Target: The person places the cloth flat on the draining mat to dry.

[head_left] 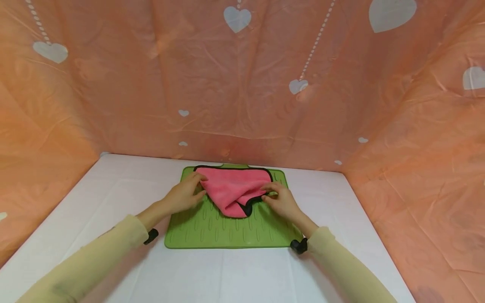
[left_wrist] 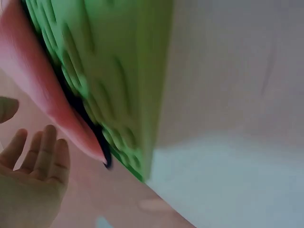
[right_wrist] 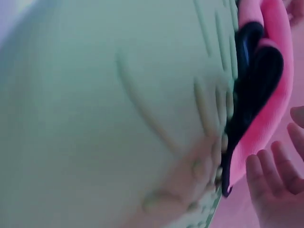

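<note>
Sleeved forearms are entering from the near edge of the white table (head_left: 242,273) in the head view, each wrist carrying a small black device. Left hand (head_left: 185,195) is resting with fairly straight fingers against the left edge of the pink cloth (head_left: 236,189); right hand (head_left: 282,201) is pinching the cloth's black-trimmed edge at its right side. That cloth is lying partly folded, bunched toward a point, on the far half of the green mat (head_left: 227,231), which is sitting toward the table's far edge, near the orange heart-printed backdrop (head_left: 242,84). Judged from this, the fold would go best with the left hand pinning its side flat while the right draws its edge across, trims kept aligned. Bare table is showing on both sides and in front of the mat; the backdrop is closing in behind and at the right. Left wrist view, blurred: left hand (left_wrist: 31,183) is showing relaxed, open fingers just beside the cloth's (left_wrist: 42,90) corner, holding nothing. Right wrist view, also blurred: right fingers (right_wrist: 275,183) are appearing beside the trim (right_wrist: 256,66); the pinch itself cannot be confirmed here.
</note>
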{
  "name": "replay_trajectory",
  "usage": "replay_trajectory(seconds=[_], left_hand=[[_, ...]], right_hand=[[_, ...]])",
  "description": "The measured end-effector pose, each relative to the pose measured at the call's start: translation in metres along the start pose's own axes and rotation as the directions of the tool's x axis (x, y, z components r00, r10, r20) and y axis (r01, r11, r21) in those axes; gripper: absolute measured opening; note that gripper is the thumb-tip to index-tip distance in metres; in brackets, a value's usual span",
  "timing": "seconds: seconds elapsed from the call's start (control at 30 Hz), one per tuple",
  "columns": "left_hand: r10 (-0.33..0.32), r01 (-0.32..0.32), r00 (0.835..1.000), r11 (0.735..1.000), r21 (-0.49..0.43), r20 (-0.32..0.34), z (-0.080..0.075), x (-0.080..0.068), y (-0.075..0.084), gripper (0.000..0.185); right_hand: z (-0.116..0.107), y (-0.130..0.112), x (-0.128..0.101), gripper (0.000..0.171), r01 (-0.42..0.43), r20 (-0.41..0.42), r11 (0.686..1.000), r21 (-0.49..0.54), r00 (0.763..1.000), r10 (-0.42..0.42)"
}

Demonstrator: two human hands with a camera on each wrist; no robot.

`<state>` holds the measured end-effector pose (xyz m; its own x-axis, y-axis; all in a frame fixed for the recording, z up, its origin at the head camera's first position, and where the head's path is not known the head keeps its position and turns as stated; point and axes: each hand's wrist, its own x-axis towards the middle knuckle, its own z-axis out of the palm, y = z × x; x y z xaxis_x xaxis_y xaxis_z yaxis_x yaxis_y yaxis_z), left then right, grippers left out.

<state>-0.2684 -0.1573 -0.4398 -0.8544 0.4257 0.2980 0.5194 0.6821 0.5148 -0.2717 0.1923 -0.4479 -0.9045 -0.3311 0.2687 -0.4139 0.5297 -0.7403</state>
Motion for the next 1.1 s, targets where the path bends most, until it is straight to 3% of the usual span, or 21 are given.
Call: replay_trajectory(seconds=[0.13, 0.23, 0.43, 0.77, 1.1], left_hand=[[0.061, -0.061, 0.998, 0.998, 0.026, 0.004, 0.01, -0.006, 0.017, 0.025], [0.091, -0.093, 0.995, 0.995, 0.044, 0.027, 0.017, -0.01, 0.028, 0.02], [0.057, -0.059, 0.995, 0.998, 0.021, 0.086, 0.025, -0.012, 0.043, 0.019], [-0.078, 0.076, 0.989, 0.997, 0.02, 0.127, 0.038, -0.005, 0.046, 0.021], [-0.016, 0.021, 0.994, 0.999, -0.05, 0.111, 0.039, -0.002, 0.041, 0.009]], right_hand=[[0.009, -0.007, -0.003, 0.022, 0.104, 0.036, 0.994, -0.028, 0.994, -0.103], [0.015, -0.011, -0.005, 0.022, 0.128, 0.078, 0.99, -0.053, 0.989, -0.123], [0.025, -0.016, -0.003, 0.024, 0.117, 0.127, 0.981, -0.156, 0.987, -0.098], [0.035, -0.016, 0.003, 0.021, 0.113, 0.14, 0.975, -0.192, 0.986, -0.086], [0.034, -0.013, 0.005, 0.012, 0.139, 0.09, 0.975, -0.172, 0.988, -0.125]])
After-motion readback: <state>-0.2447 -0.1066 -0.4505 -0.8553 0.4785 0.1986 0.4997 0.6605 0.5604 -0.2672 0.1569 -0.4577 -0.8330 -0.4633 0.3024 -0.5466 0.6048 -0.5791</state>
